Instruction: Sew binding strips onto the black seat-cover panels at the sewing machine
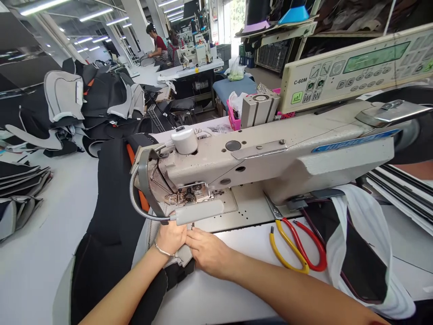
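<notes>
Both hands are close together at the front of a sewing machine (209, 162), below its needle area. My left hand (172, 237), with a bracelet on the wrist, is closed on the grey and black fabric piece (113, 194); the lamp tube (199, 212) hides part of its fingers. My right hand (209, 253) touches it, fingers bent and closed on the light grey edge of the same piece. An orange strip shows along the black fabric, which spreads left over the table. The fingertips and the needle point are hidden.
Scissors with red and yellow handles (297, 243) lie right of my right hand. Beyond them is a loop of white strap (368, 243). A control panel (355, 67) stands above the machine. Fabric piles (20, 194) lie at left. Two people work at the back.
</notes>
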Motion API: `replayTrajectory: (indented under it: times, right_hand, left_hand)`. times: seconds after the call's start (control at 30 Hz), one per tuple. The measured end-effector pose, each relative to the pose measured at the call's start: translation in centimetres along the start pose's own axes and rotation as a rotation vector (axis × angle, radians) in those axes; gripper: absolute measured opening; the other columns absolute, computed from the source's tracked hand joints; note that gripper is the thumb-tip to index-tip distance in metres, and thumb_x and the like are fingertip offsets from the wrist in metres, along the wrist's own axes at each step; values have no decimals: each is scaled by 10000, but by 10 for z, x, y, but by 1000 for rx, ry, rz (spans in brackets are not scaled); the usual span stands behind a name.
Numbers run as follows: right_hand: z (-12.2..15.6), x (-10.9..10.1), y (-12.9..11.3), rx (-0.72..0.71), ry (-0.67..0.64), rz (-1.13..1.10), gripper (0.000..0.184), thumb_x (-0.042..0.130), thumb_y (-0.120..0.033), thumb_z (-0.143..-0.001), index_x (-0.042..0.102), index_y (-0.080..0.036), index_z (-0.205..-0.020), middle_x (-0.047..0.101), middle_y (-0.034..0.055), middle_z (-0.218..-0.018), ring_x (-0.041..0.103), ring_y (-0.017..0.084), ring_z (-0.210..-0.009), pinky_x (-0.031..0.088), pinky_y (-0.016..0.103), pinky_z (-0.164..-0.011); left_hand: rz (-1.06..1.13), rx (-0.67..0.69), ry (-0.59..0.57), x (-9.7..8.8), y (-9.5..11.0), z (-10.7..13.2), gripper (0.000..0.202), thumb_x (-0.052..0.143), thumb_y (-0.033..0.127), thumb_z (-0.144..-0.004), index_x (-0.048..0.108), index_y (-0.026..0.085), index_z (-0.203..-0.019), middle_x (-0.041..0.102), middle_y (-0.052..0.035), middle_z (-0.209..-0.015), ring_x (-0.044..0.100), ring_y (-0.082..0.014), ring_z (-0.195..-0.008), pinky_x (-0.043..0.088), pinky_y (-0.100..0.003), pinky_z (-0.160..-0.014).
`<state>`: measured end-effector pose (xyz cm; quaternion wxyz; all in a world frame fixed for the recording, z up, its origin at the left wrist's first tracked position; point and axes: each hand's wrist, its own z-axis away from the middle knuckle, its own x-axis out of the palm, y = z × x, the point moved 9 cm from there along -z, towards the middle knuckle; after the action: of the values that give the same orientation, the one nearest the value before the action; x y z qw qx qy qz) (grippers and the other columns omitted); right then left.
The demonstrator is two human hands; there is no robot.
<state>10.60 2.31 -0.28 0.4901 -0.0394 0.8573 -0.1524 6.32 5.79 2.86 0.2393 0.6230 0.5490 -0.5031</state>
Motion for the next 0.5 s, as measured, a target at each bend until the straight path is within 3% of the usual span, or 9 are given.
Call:
replayTrajectory:
  times: [0.2,0.37,0.5]
  right_hand:
    - [-3,3,-2,12,-27,73,221,455,-96,-837,576,-114,-654,556,59,-774,487,160,-790,446,264,-771]
    - [0,3,-1,48,15,113,93,564,-114,-775,614,-101,-698,578,71,-825,490,187,-839,430,282,-840]
    - [2,9,5,55,14,115,97,555,-114,-792,628,-87,-734,583,84,-881,498,181,-863,432,280,-858]
  left_hand:
    - [87,-57,-74,5,2,8,281,371,127,-794,628,212,-718,577,-14,-569,527,-141,-532,388,-239,-484]
    - [37,-32,-39,2,15,13,273,349,90,-799,604,181,-757,584,-51,-658,522,-174,-639,424,-270,-558]
    - [46,-56,-63,4,17,14,273,342,64,-781,595,166,-786,570,-69,-688,502,-194,-677,425,-292,-567]
